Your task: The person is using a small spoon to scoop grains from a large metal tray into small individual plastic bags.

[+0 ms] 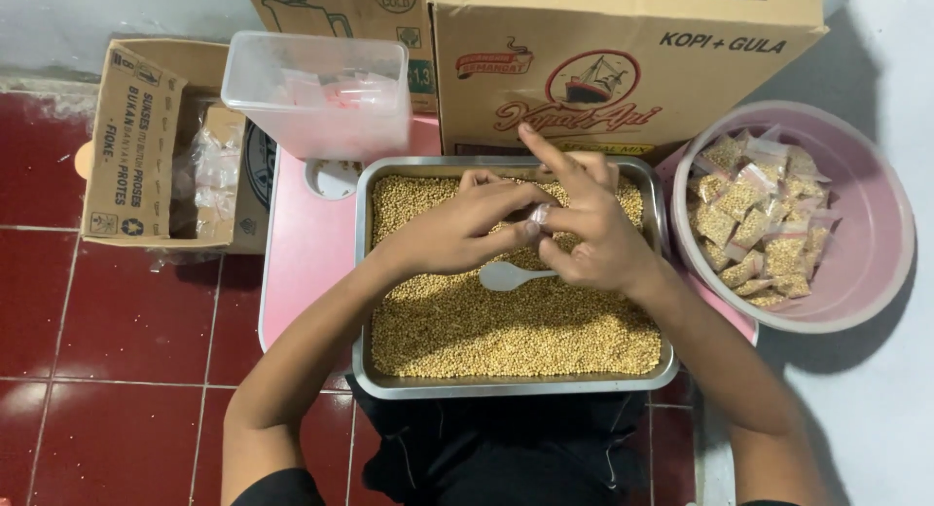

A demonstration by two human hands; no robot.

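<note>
Both hands, left hand and right hand, pinch a small sachet above the seed tray (a slipping grip could drop it among the seeds).

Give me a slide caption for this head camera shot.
Both hands pinch a small clear packet above a metal tray of seeds, filled packets in a pink basin alongside.

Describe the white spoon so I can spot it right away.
Find the metal tray of yellowish seeds on the pink table. The white plastic spoon lies flat on the seeds near the tray's middle, just below the right hand and left hand. It is the only white thing in the tray.
</note>
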